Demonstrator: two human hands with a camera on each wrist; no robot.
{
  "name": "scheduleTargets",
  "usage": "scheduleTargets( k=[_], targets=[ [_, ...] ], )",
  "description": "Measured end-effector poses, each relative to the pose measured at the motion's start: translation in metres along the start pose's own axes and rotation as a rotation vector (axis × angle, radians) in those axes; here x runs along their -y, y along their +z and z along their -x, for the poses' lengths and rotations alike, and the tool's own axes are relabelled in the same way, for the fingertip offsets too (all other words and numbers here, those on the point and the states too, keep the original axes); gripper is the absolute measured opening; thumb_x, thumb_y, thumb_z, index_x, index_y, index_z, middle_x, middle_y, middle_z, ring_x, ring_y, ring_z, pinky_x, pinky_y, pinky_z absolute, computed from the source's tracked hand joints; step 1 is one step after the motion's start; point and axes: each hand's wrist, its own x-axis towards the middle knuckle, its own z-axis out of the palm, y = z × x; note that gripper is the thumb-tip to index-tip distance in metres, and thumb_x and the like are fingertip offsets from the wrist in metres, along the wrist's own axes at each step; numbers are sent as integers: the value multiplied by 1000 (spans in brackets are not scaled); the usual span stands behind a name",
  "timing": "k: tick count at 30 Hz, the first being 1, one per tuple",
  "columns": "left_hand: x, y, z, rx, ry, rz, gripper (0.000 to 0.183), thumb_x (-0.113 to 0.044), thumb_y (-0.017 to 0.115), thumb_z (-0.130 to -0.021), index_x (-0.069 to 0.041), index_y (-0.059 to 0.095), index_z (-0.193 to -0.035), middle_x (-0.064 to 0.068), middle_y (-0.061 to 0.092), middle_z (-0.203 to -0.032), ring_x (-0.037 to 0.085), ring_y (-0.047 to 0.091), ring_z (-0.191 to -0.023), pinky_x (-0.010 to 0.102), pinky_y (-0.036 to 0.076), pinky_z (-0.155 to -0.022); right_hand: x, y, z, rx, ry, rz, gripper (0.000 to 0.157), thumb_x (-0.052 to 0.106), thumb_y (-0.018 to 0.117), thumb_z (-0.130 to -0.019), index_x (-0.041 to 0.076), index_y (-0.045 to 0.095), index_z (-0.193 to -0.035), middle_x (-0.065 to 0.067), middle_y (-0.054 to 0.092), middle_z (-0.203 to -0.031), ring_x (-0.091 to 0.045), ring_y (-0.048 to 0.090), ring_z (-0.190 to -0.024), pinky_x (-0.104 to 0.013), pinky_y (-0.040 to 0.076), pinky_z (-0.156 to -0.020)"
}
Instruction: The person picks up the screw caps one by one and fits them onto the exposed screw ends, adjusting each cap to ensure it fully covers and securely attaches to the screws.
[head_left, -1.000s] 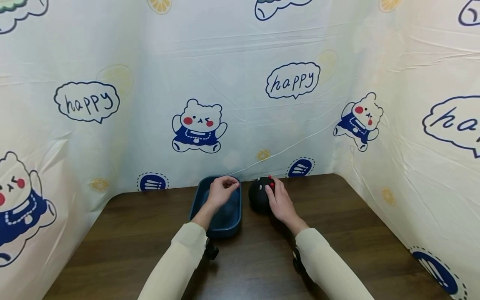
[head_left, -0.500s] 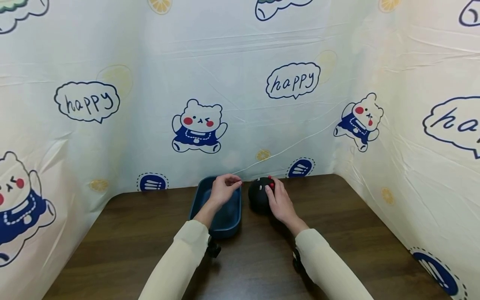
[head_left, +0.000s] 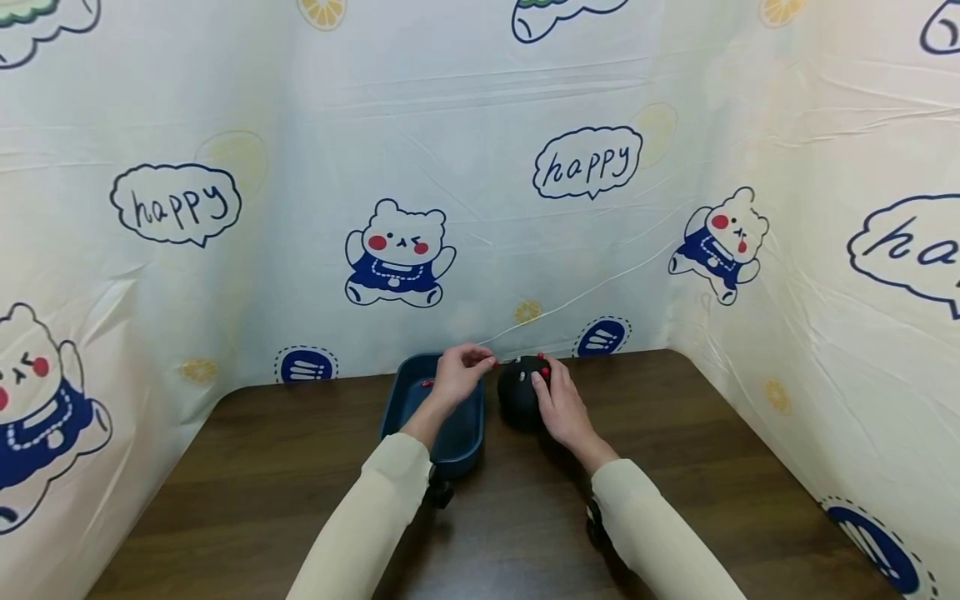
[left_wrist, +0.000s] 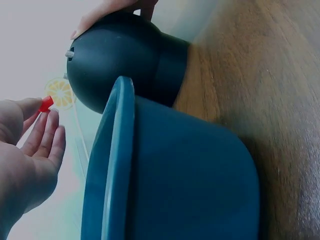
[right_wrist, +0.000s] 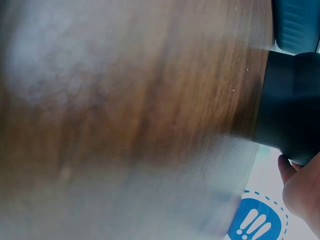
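My left hand (head_left: 459,375) pinches a small red plastic nut (left_wrist: 46,104) between thumb and fingers, above the right rim of a blue tray (head_left: 468,457). To the tray's right, a black dome-shaped thing (head_left: 517,404) with a narrower base stands on the table. Threaded metal studs (left_wrist: 69,54) stick out of its top, and red pieces (head_left: 545,371) sit on the top's right side. The nut is close to the studs but apart from them. My right hand (head_left: 564,407) grips the dome from the right, its thumb toward me.
At least one more red piece (head_left: 428,382) lies inside the tray, partly hidden by the left hand. Brown wood tabletop (head_left: 300,492) spreads around both things. A printed white curtain (head_left: 480,167) hangs right behind the table's back edge and along its sides.
My left hand has moved rightward from over the tray toward the dome, uncovering a red piece inside the tray. My right hand and the dome have stayed in place.
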Motion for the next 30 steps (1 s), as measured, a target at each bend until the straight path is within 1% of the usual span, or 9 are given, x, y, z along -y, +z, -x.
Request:
scheduleTargets(
  k=[6,10,13,16,23,30],
  targets=[
    [-7,7,-3,-1,-1,6,11,-19,72,-97,-13,77,-106,4,73,-101,22,64,-93,36,56,-83,0,-2,-1,-10,-12,2,63,51,35,-109,9,33,-156,-17,39,-155,-36,45,-138,-61,39,-110],
    [-12,12,-8,-10,6,7,12,-22,73,-97,-14,77,-106,2,73,-101,21,64,-92,35,55,-80,1,-3,-2,-10,-10,7,63,52,34,-109,10,32,-156,-16,38,-156,-36,45,-139,-60,38,-111],
    [-14,16,-11,-17,14,15,11,-20,73,-97,-14,77,-106,2,73,-101,21,64,-92,35,55,-80,2,-5,-2,-7,-7,9,62,52,34,-110,12,32,-156,-15,37,-157,-35,44,-140,-60,38,-112],
    [-15,20,-13,-22,29,22,11,-17,73,-97,-14,77,-106,2,74,-101,21,64,-92,35,55,-82,2,-6,-2,-6,-7,6,61,52,34,-110,12,32,-156,-15,37,-158,-35,44,-140,-60,37,-112],
    [-14,31,-15,-36,67,4,10,-13,73,-96,-12,77,-105,4,74,-102,21,67,-95,39,57,-86,1,-5,0,-7,-1,3,63,52,35,-109,10,34,-156,-16,39,-156,-36,45,-139,-60,38,-111],
    [-17,37,-15,-35,53,-5,11,-13,73,-96,-12,77,-106,5,73,-105,23,68,-99,42,57,-89,0,-2,0,-17,-1,-2,62,49,37,-110,7,35,-156,-17,40,-155,-36,46,-138,-59,39,-111]
  ],
)
